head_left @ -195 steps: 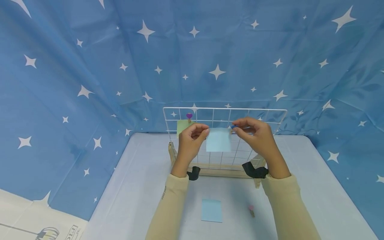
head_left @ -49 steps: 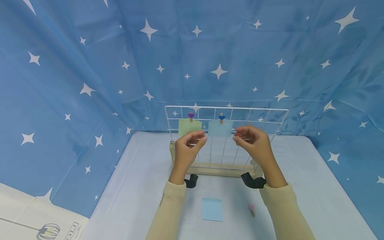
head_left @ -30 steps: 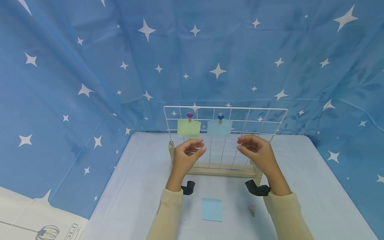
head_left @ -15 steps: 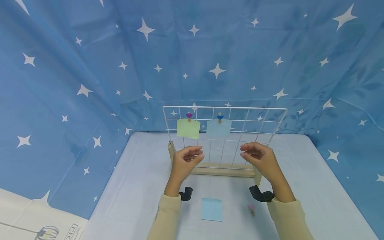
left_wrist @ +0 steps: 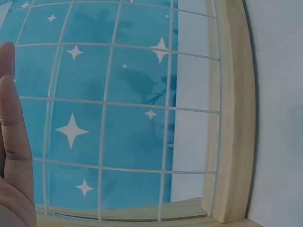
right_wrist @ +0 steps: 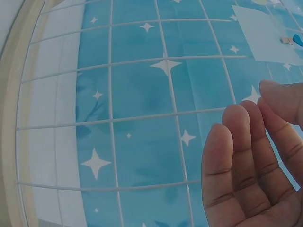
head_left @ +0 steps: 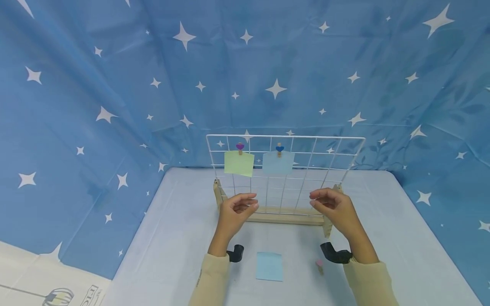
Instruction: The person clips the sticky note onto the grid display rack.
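Both hands hover in front of a white wire grid [head_left: 314, 153], holding nothing. My left hand [head_left: 234, 212] is loosely curved at the grid's lower left. Opposite it, my right hand [head_left: 337, 210] has relaxed fingers and a thumb apart from them. Above, a green sticky note [head_left: 239, 163] hangs from the grid by a clothespin with a purple heart [head_left: 240, 146]. To its right hangs a blue sticky note [head_left: 277, 163] under a clothespin with a blue heart [head_left: 280, 149]; the right wrist view shows this note [right_wrist: 265, 35] too.
On the white table [head_left: 172, 272] lie another blue sticky note [head_left: 269, 267] and a clothespin with a pink heart [head_left: 319, 267]. A wooden base [head_left: 285, 219] supports the grid. Behind it hangs a blue star-patterned cloth [head_left: 237, 63].
The blue note, earlier held between both hands, now hangs clipped on the grid by the blue-heart clothespin. Both hands have let go, lowered toward me and spread slightly apart.
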`<state>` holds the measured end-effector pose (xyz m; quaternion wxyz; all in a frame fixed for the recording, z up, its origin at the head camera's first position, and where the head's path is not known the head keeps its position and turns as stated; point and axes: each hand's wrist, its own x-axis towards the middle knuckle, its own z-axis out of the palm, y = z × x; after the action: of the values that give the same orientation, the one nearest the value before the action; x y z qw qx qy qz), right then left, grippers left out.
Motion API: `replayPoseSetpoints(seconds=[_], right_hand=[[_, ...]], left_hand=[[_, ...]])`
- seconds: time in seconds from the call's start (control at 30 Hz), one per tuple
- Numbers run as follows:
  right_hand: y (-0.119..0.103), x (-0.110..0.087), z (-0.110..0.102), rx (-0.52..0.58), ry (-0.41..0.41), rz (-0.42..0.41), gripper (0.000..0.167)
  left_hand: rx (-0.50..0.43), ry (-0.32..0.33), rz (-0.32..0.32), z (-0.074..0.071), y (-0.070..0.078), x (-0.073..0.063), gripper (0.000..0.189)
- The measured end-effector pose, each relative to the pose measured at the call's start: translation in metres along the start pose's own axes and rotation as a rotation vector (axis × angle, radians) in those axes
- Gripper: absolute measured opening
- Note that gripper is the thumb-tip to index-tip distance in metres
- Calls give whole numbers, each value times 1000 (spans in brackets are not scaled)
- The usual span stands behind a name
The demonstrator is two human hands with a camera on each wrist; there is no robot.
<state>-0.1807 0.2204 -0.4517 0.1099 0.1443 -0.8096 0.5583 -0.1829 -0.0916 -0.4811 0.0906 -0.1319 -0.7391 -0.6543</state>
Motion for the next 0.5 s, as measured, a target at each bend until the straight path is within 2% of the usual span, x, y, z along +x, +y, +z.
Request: replayPoseSetpoints(seconds=[0.5], right_hand=[[17, -16, 4, -20, -7, 47, 15]], left_hand=[[11, -9, -89, -2, -18, -16, 22]])
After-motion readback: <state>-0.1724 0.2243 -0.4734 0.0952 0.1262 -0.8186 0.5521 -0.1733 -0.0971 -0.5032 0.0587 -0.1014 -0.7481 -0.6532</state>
